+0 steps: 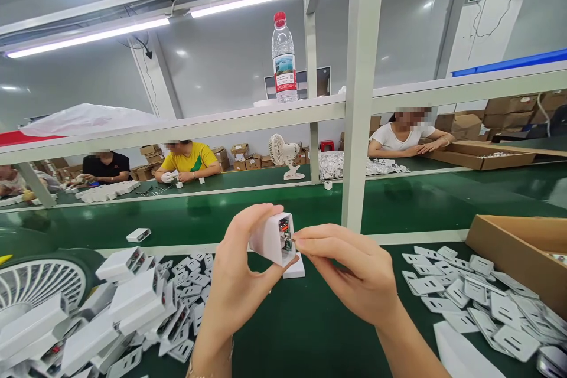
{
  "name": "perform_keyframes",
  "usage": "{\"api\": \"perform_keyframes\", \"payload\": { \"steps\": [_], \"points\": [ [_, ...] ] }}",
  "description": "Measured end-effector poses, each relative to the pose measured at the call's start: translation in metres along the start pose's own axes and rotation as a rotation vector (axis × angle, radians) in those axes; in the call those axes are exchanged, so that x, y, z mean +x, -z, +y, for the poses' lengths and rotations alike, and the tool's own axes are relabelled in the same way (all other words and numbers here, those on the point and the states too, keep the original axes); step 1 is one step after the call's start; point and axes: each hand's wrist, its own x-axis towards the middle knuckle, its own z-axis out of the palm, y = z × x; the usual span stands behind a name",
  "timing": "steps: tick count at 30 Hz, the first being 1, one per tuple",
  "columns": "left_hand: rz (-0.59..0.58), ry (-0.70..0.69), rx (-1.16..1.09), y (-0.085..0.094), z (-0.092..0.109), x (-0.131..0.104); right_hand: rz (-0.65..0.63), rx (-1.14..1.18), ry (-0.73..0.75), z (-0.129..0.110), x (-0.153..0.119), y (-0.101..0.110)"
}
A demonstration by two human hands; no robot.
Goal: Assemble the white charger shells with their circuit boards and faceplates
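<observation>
My left hand [234,283] is closed around a white charger housing [268,239], thumb below and fingers over the top. The housing's open end faces right and shows a circuit board with a red part inside. At that opening, the pinched fingertips of my right hand [349,266] touch or nearly touch the rim; whatever they hold is too small to make out. Below the housing, a white piece [295,267] lies on the green bench, partly hidden by my left hand. To the left is a heap of similar white housings [137,298], with small slotted plates [188,283] beside it.
More slotted white plates [478,298] are spread at the right, beside a cardboard box [509,242]. A fan [42,283] stands at the left. A metal post [357,130] and a shelf with a water bottle [284,65] stand ahead. Several co-workers sit across the green belt [420,201].
</observation>
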Motion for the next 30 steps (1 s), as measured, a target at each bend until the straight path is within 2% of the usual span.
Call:
{"api": "perform_keyframes", "payload": {
  "steps": [5,8,11,21,30],
  "points": [
    [0.019,-0.087,0.108,-0.002,0.000,0.002,-0.035,-0.196,0.125,-0.004,0.002,-0.001],
    [0.025,-0.158,0.261,-0.004,0.000,0.004,-0.093,-0.363,0.230,-0.008,0.005,-0.001],
    [0.000,-0.194,0.340,-0.004,0.000,0.004,-0.153,-0.433,0.268,-0.011,0.006,0.000],
    [-0.183,-0.109,0.275,0.012,0.005,0.002,-0.182,-0.286,0.236,-0.013,0.006,0.001],
    [-0.187,-0.013,0.039,0.013,0.005,0.001,-0.148,-0.069,0.135,-0.005,0.002,0.004]
  ]
}}
